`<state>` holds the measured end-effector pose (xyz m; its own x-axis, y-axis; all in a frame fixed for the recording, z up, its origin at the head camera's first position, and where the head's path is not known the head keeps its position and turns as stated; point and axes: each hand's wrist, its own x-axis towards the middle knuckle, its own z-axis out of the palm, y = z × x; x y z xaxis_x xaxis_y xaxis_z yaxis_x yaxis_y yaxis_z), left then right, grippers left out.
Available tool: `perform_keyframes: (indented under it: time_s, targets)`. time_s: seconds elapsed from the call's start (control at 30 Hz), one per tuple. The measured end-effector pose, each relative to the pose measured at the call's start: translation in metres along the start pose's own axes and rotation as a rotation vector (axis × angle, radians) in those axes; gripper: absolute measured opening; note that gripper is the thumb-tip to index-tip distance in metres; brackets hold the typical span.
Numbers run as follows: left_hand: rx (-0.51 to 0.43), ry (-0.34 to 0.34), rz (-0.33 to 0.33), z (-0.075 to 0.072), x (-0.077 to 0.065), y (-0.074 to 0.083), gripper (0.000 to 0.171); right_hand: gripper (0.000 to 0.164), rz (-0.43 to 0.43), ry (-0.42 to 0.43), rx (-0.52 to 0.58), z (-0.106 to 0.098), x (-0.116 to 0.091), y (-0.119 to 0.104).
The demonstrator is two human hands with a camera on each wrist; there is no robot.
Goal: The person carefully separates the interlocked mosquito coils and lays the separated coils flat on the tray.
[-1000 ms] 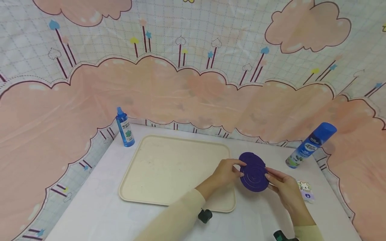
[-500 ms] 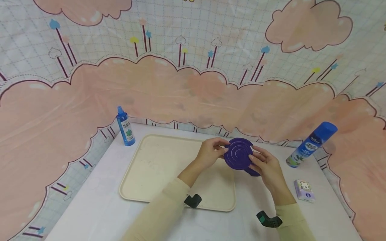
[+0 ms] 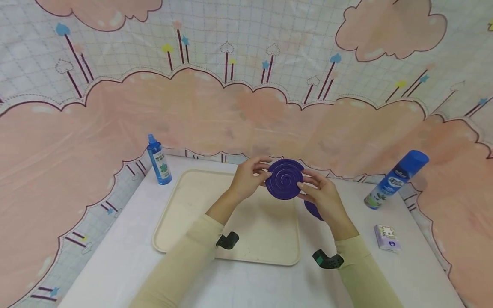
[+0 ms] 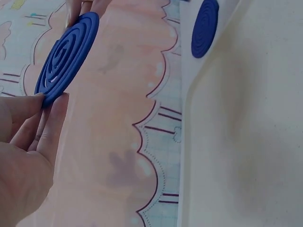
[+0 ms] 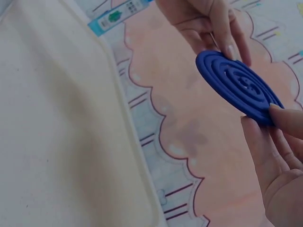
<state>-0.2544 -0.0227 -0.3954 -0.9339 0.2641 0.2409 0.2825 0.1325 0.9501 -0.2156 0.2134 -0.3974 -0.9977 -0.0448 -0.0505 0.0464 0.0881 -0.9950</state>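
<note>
Two-handed pinch grip on a spiral disc. The left hand (image 3: 248, 177) and the right hand (image 3: 322, 196) hold a single purple spiral disc (image 3: 286, 179) between them by opposite edges, raised off the table (image 3: 269, 286); in the head view it overlaps the far right part of a cream tray (image 3: 215, 214). The left grip is nearly closed: thumb and fingers are parted only by the thickness of the rim, as the left wrist view shows, where the disc appears blue and tilted. The right grip is equally narrow, its thumb on the face near the edge and its fingers against the rim. The disc's middle, with its coiled ridges, is left uncovered by either hand. A second spiral disc (image 4: 205, 28) lies just beside the tray's rim, partly hidden by the right hand in the head view. Elsewhere on the table, a blue spray bottle (image 3: 159, 164) stands near the tray's far left corner, a blue aerosol can (image 3: 396, 179) stands at the far right, and a small pale purple packet (image 3: 387, 238) rests nearer the person, before a cloud-patterned curtain (image 3: 215, 115)
</note>
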Motion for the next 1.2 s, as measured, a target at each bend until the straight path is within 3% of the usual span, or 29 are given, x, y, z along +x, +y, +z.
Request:
perform_keyframes:
  time_s: [0.23, 0.43, 0.87, 1.2]
  targets:
    - [0.070, 0.035, 0.028, -0.021, -0.006, 0.006, 0.033, 0.062, -0.025, -0.051, -0.007, 0.015, 0.008, -0.012]
    - [0.077, 0.037, 0.018, -0.030, -0.016, 0.008, 0.034, 0.050, -0.046, -0.090, 0.002, 0.022, 0.010, -0.013]
    - [0.183, -0.007, -0.020, -0.028, -0.020, 0.006, 0.027, 0.042, -0.040, -0.079, -0.046, 0.027, 0.010, -0.011]
    - [0.083, -0.032, -0.068, -0.027, -0.023, 0.001, 0.029, 0.047, -0.040, -0.024, 0.020, 0.027, 0.008, -0.004]
